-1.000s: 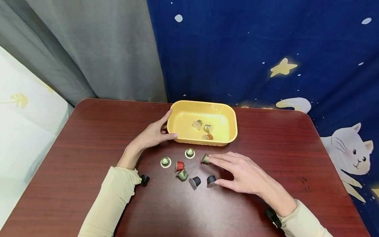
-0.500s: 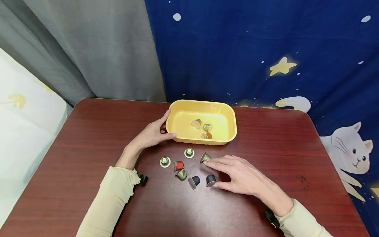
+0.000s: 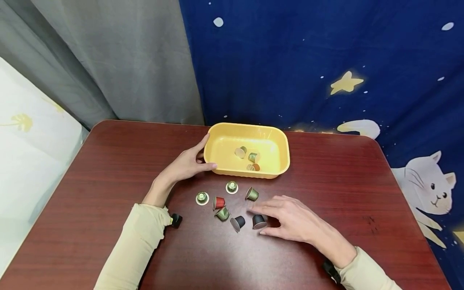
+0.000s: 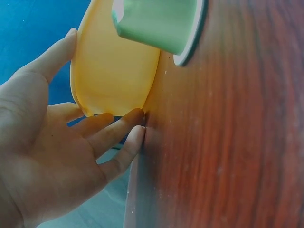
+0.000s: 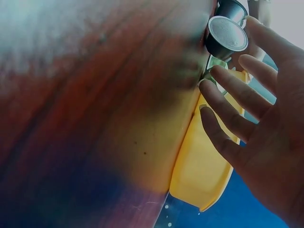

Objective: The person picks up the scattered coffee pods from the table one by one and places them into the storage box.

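Observation:
My left hand (image 3: 185, 164) holds the left end of a yellow plastic bin (image 3: 224, 172), its thumb at the near corner and the other fingers along the end wall. My right hand (image 3: 291, 219) reaches over a black coffee capsule (image 3: 258, 222), with thumb and fingers spread around it and no pinch visible. Another black capsule (image 3: 238, 222) lies to its left, and a green capsule (image 3: 251, 194) is just beyond the right fingertips. In the right wrist view, a black capsule (image 5: 228, 34) shows its foil lid close to the thumb.
Inside the bin lie a few capsules (image 3: 241, 152). On the reddish-brown table (image 3: 119, 169) are a red capsule (image 3: 219, 202), a tipped green capsule (image 3: 222, 214) and two green capsules standing lid down, one (image 3: 202, 197) left and one (image 3: 232, 187) nearer the bin. A blue curtain (image 3: 275, 60) hangs behind.
My right hand has drawn back from the green capsule, its fingers moving toward the near black capsule, which has turned slightly. My left hand has stayed on the bin.

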Demonstrator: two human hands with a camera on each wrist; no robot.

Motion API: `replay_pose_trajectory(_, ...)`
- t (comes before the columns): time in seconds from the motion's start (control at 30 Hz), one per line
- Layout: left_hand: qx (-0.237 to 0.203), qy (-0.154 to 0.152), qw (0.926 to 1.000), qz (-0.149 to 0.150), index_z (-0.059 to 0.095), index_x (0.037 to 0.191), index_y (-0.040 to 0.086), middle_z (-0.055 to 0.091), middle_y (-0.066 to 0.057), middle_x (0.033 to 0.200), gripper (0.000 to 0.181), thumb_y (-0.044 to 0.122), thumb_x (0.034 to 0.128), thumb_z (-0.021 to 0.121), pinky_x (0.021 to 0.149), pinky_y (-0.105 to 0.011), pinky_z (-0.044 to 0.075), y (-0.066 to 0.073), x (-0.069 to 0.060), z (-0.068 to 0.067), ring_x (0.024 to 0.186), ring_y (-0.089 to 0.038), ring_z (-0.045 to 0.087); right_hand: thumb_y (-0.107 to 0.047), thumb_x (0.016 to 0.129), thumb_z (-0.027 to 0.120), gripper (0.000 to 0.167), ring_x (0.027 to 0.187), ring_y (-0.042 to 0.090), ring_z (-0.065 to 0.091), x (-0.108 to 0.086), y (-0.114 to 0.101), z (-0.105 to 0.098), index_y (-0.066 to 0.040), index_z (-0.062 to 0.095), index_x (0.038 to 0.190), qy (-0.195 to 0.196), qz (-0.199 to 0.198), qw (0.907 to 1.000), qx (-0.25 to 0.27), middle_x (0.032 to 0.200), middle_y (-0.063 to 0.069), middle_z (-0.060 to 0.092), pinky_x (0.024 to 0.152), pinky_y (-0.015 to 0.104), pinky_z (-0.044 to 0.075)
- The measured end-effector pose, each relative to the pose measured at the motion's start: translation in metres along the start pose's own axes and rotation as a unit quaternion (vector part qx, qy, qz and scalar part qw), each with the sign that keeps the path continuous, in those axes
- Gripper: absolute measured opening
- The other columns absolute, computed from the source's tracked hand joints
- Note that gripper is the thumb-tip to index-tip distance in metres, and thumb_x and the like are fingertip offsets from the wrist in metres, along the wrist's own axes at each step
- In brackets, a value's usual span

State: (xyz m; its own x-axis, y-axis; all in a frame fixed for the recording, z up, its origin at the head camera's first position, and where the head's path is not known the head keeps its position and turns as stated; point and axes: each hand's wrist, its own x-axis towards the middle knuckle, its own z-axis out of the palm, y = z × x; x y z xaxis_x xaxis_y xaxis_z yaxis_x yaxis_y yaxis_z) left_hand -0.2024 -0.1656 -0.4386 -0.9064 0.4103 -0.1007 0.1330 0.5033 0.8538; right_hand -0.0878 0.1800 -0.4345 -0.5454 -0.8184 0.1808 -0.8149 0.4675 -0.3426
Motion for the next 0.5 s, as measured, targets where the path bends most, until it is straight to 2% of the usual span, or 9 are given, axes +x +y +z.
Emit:
replay_pose_trajectory(0.3, -0.008, -0.007, 0.9999, -0.001, 0.009, 0.160, 0.031, 0.061, -0.013, 0.131, 0.103, 0.036, 0.0850, 0.080, 0.088, -0.033, 0.054, 0.0009, 0.0011, 0.0008, 0.111, -0.020, 0.066, -0.047, 0.084, 0.077, 0.046, 0.099, 0.004, 0.057, -0.0007, -0.0028, 0.0030, -0.025, 0.071, 0.124, -0.002, 0.003, 1.0000, 0.001, 0.112, -0.017, 0.068, 0.087, 0.029, 0.049)
replay_pose_trajectory(0.5, -0.007, -0.006, 0.9999, -0.004, 0.009, 0.160, 0.031, 0.063, -0.013, 0.129, 0.104, 0.037, 0.0844, 0.080, 0.086, -0.032, 0.054, 0.0011, 0.0009, -0.0004, 0.106, -0.017, 0.067, -0.042, 0.084, 0.079, 0.041, 0.099, 0.005, 0.057, 0.0012, -0.0026, 0.0058, -0.023, 0.072, 0.120, 0.002, -0.008, 1.0000, -0.004, 0.111, -0.018, 0.069, 0.086, 0.028, 0.049)
